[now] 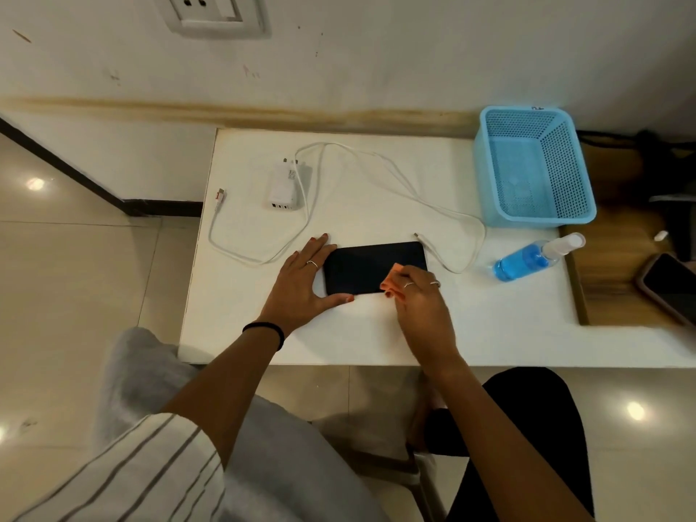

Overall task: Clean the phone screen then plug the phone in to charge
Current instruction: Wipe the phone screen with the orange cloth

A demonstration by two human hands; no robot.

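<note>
Orange cloth (391, 282) pinched in right hand (422, 299) grip on phone (371, 267) screen, left hand (301, 286) spread open, steadying phone's end on tabletop (376, 175)

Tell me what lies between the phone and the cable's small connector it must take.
Nothing visible does. The connector tip lies on bare table just beyond the phone's far right corner. The left hand steadies the phone; the right hand presses an orange cloth on it.

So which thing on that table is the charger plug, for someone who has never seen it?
Start at the white table and look to its far left part, away from the light blue mesh plastic basket. The white blocky charger adapter lies there, metal prongs toward the wall; unlike the thin white cable looping around it, it is solid and boxy.
</note>
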